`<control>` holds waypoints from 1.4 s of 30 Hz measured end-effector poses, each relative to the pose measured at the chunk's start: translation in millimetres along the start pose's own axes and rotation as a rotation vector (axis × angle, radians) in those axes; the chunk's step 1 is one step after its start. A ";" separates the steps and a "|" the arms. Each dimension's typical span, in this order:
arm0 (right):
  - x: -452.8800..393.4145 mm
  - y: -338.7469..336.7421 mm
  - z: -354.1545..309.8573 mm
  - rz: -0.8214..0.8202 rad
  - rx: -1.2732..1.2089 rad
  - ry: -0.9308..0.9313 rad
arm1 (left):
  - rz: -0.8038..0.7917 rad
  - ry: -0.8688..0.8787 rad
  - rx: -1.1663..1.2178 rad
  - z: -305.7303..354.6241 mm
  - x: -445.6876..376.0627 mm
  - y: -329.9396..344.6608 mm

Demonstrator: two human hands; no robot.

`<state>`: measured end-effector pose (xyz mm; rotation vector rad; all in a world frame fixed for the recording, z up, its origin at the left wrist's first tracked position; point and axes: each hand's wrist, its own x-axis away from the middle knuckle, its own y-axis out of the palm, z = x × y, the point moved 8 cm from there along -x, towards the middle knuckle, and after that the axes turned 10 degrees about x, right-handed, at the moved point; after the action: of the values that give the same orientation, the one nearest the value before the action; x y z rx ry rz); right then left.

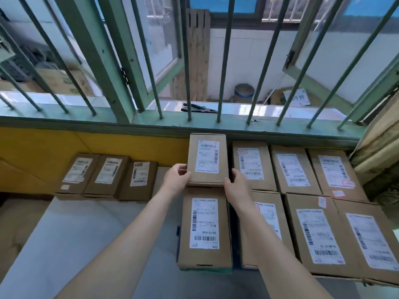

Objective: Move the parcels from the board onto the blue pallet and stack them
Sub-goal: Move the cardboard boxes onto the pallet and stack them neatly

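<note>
Both hands hold one parcel (206, 159), label up, just below the window sill (151, 124). Left hand (176, 179) grips its near-left corner, thumb on top, fingers curled round the edge. Right hand (236, 186) grips the near-right corner, thumb on the top edge, fingers round the side. Can't tell if the parcel rests on anything or is lifted.

Directly nearer than it: 2nd parcel (204, 230), label up, sitting on something blue-green, prob. the pallet (218, 270), only an edge showing. Right of the held parcel: 2 rows of 3 parcels (311, 203), w/ labels up, packed side by side, touching. Left of it, along the yellow wall (43, 145): 3 parcels (108, 178) in a row on the pale board (71, 244), touching each other.

Beyond the held parcel, on the sill behind the bars (224, 61): black pliers (198, 108).
</note>
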<state>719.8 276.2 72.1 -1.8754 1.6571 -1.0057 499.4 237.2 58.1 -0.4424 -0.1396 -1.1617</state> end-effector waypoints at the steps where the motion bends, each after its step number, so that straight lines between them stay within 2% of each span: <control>1: 1.4 -4.7 -10.0 0.073 0.039 -0.018 | 0.014 0.000 0.012 -2.9 -2.2 -7.1; 3: 5.0 -9.7 -46.0 0.192 0.044 -0.132 | 0.094 -0.030 0.050 -17.2 -6.8 -32.7; 5: 2.7 3.7 -91.9 0.196 -0.020 -0.251 | 0.198 -0.096 0.084 -43.8 -9.7 -66.5; 8: -20.6 63.0 -161.5 0.052 -0.064 -0.336 | 0.323 -0.231 0.134 -98.3 -9.9 -112.6; 11: -49.6 153.8 -205.0 -0.208 0.022 -0.314 | 0.359 -0.362 0.263 -156.4 -9.2 -138.2; 13: -67.4 214.1 -207.5 -0.364 0.176 -0.275 | 0.371 -0.427 0.354 -188.7 -9.8 -149.8; 17: -103.9 311.1 -193.3 -0.499 0.496 -0.249 | 0.382 -0.545 0.561 -237.9 -19.1 -162.1; 22: -142.0 386.9 -191.0 -0.483 0.597 -0.323 | 0.327 -0.629 0.768 -267.0 -36.3 -162.6; 24: -149.3 400.6 -190.3 -0.433 0.671 -0.380 | 0.315 -0.661 0.855 -274.2 -41.9 -158.1; 27: -146.1 406.3 -186.3 -0.374 0.671 -0.361 | 0.330 -0.674 0.953 -282.5 -46.7 -155.4; 31: -134.5 406.1 -171.2 -0.409 0.696 -0.297 | 0.354 -0.676 1.019 -285.8 -47.8 -157.8; 39: -117.0 370.4 -139.7 -0.376 0.860 -0.141 | 0.349 -0.780 1.042 -288.4 -21.2 -149.7; 42: -102.1 339.4 -151.8 -0.391 0.715 -0.101 | 0.322 -0.719 0.976 -271.0 0.1 -150.9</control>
<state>381.6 333.7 -103.8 -1.7137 0.7175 -1.3932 330.0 78.2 -147.4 0.0212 -1.1599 -0.4673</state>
